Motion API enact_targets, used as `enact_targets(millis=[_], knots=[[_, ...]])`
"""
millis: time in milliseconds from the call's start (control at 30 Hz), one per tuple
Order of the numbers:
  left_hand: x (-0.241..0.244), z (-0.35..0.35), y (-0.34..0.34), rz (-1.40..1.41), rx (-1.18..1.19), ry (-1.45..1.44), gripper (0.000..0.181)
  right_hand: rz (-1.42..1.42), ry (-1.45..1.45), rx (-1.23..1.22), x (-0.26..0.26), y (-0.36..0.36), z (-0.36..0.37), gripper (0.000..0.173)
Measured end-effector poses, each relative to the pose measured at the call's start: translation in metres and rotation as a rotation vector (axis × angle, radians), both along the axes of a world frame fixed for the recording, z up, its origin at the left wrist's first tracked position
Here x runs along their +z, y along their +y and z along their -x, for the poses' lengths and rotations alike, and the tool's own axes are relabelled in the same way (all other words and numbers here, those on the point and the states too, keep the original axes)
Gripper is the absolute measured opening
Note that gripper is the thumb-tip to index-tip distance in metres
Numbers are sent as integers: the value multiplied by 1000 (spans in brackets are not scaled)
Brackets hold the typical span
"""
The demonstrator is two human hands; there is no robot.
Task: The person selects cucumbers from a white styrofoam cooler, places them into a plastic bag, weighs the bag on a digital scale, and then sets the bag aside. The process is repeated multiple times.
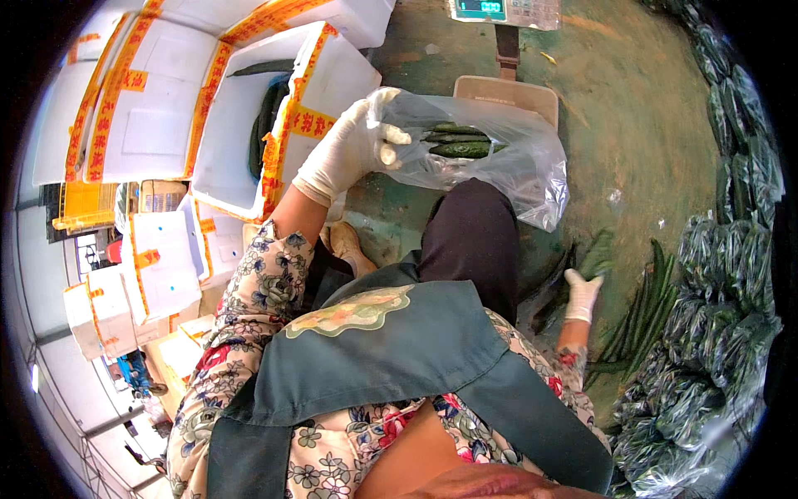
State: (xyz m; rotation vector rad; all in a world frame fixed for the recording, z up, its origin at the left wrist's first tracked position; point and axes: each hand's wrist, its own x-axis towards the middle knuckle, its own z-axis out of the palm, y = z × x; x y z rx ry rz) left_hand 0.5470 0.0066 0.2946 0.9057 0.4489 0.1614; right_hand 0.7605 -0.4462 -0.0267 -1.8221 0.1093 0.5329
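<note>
My left hand (365,143), in a white glove, grips the gathered edge of a transparent plastic bag (536,150). Several dark green cucumbers (461,140) lie inside the bag, which spreads over the near part of a scale's weighing platform (505,93). Down at the right, my gloved right hand (583,298) holds a green cucumber (596,252), blurred by motion; its fingers are partly hidden. Beside that hand, on the floor, lies a pile of long, slender cucumbers (639,315). More dark ones (552,302) are on the hand's other side, close to my leg.
An open white foam box (234,134) with orange tape stands at my left, dark cucumbers inside. Other foam boxes (159,87) are stacked behind it. The scale's display (480,9) is at the top. Bagged cucumbers (711,312) line the right side of the green floor (629,125).
</note>
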Motion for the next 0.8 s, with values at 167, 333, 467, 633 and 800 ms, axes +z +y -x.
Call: enact_targets(millis=[167, 333, 467, 633, 800], knots=[[7, -7, -5, -56, -31, -26, 63, -850, -98, 55, 247, 59, -74, 80], [22, -28, -12, -48, -25, 2, 59, -1435, -151, 374, 337, 172, -64, 77], [30, -40, -9, -134, -41, 86, 59, -1019, -306, 797, 322, 271, -29, 78], [51, -26, 27, -139, -123, 62, 53, -280, -568, 1158, 233, 325, -22, 89], [43, -16, -3, -138, -109, 108, 51, 323, -967, 1391, 173, 326, -45, 111]])
